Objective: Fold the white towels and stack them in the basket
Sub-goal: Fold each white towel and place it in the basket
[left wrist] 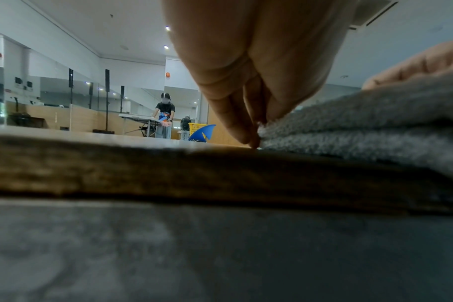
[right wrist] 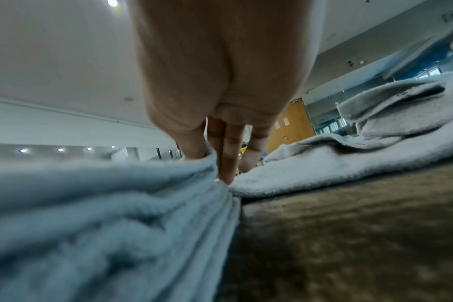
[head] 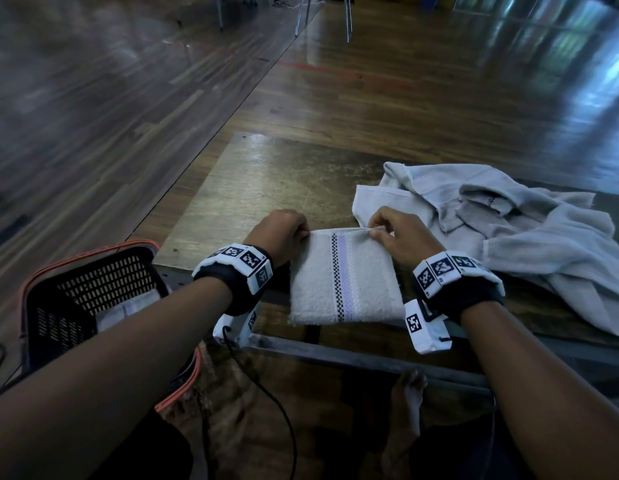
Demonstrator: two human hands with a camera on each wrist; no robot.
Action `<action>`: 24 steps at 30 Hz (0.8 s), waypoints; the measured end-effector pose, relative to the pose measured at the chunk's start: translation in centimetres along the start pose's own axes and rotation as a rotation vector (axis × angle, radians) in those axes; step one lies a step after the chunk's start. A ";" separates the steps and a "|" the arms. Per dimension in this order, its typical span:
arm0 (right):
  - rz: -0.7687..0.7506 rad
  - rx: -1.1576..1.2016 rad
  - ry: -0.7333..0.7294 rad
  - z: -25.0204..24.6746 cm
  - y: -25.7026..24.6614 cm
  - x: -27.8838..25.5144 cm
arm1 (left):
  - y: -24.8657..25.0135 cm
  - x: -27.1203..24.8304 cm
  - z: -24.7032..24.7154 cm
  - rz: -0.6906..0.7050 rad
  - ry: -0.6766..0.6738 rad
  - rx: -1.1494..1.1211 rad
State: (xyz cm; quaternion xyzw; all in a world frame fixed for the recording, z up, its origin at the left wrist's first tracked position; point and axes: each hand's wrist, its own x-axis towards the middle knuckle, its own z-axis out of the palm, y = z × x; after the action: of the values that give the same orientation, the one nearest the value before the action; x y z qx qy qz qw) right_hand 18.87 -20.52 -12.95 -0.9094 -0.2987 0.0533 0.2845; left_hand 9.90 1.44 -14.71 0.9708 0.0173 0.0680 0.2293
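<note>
A folded white towel [head: 346, 278] with a checked and lilac stripe lies on the table's near edge. My left hand [head: 284, 233] pinches its far left corner, and the left wrist view shows those fingertips [left wrist: 248, 137] at the stacked towel layers [left wrist: 362, 126]. My right hand [head: 394, 233] pinches the far right corner; its fingers [right wrist: 228, 161] press into the towel's fold [right wrist: 142, 194]. A black basket [head: 89, 299] with an orange rim stands on the floor at the left, with a folded towel [head: 124, 311] inside.
A heap of unfolded white towels [head: 509, 230] lies on the table [head: 266, 181] right of my hands, and also shows in the right wrist view [right wrist: 349, 147]. A black cable [head: 266, 396] hangs below the table edge. My bare foot [head: 410, 396] is under the table.
</note>
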 end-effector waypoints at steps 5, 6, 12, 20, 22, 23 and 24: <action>0.051 0.008 0.048 0.3 0.6 0.3 | -0.2 0.3 0.0 -0.037 -0.028 0.029; 0.050 0.013 0.056 0.2 0.6 0.4 | -0.2 0.3 0.1 -0.046 -0.030 0.046; -0.006 -0.096 0.009 0.6 0.4 -0.1 | 0.4 0.4 0.6 0.073 0.030 0.158; -0.070 -0.075 0.089 0.3 -0.3 0.1 | 2.3 1.3 0.8 0.022 -0.094 0.094; -0.036 -0.055 0.091 0.3 0.0 0.0 | 2.2 1.4 0.8 0.038 -0.073 0.094; -0.028 -0.049 0.100 0.3 0.2 0.0 | 2.2 1.4 0.8 0.048 -0.063 0.089; -0.024 -0.046 0.110 0.3 0.3 0.0 | 2.2 1.3 0.8 0.054 -0.053 0.083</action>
State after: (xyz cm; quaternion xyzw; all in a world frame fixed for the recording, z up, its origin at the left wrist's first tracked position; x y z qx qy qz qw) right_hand 18.93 -20.58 -13.31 -0.9136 -0.2945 -0.0070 0.2802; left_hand 11.32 -0.76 -14.31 0.9811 -0.0122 0.0476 0.1873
